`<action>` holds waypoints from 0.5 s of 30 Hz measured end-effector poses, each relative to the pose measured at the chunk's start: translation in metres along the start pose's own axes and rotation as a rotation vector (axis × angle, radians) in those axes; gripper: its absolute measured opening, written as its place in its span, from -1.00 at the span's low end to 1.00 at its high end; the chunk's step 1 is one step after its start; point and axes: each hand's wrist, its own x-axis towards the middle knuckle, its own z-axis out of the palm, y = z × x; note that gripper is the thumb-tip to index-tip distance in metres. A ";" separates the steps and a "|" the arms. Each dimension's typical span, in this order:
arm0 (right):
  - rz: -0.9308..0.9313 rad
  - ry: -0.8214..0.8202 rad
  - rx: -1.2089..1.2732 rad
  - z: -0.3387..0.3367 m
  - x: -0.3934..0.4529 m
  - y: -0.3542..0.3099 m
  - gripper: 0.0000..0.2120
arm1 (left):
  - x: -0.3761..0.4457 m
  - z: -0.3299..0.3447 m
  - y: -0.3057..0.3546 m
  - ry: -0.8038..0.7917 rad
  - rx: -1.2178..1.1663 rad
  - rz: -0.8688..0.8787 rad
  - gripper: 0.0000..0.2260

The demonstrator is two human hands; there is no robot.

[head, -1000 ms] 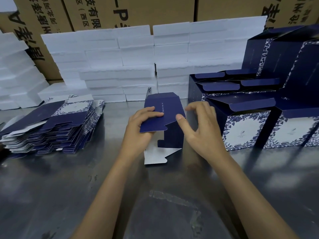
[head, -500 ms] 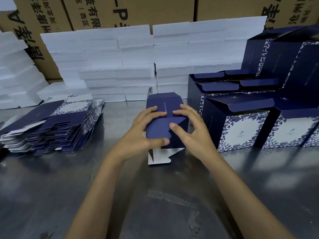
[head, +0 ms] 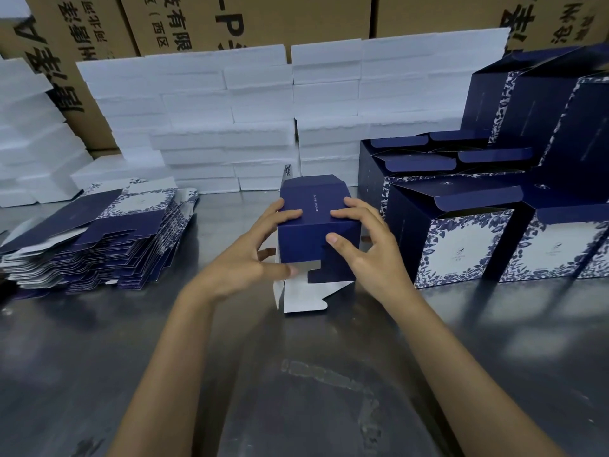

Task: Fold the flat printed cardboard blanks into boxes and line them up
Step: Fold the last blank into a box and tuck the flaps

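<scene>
From the head camera, a navy cardboard box (head: 318, 225) stands half-formed on the steel table (head: 296, 390), roughly at its centre. Its top panel carries a thin line of pale print, its near face is plain navy with a notched lower edge, and a white-lined flap (head: 304, 296) lies splayed on the table at its foot. The left hand (head: 245, 258) grips the box's left edge, fingers curled over the top and thumb down by the lower corner. The right hand (head: 369, 249) grips the right side, fingers hooked over the top edge and thumb pressed on the near face.

Half a second ago the near panel slanted under both thumbs; now it hangs flat and squared, and the hands have spread out to the corners.

Left of the box, well apart, lies a fanned stack of flat blanks (head: 95, 239), navy with white floral panels. Just beside the right hand stands a row of finished boxes (head: 461, 245), lids raised, with more behind. White foam slabs (head: 230, 127) wall off the far edge before brown cartons (head: 263, 21). The near half of the table shows bare metal between and before the forearms.
</scene>
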 end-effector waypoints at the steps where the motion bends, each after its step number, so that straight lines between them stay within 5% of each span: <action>1: 0.002 0.013 0.008 0.001 0.000 0.000 -0.73 | 0.000 0.001 0.001 0.018 -0.009 0.012 -0.28; 7: 0.015 0.064 0.068 0.002 -0.001 -0.004 -0.77 | 0.014 0.034 0.007 0.496 0.017 0.152 -0.72; 15: 0.034 0.030 0.099 0.004 -0.002 -0.008 -0.76 | 0.020 0.046 0.007 0.508 -0.197 0.159 -0.69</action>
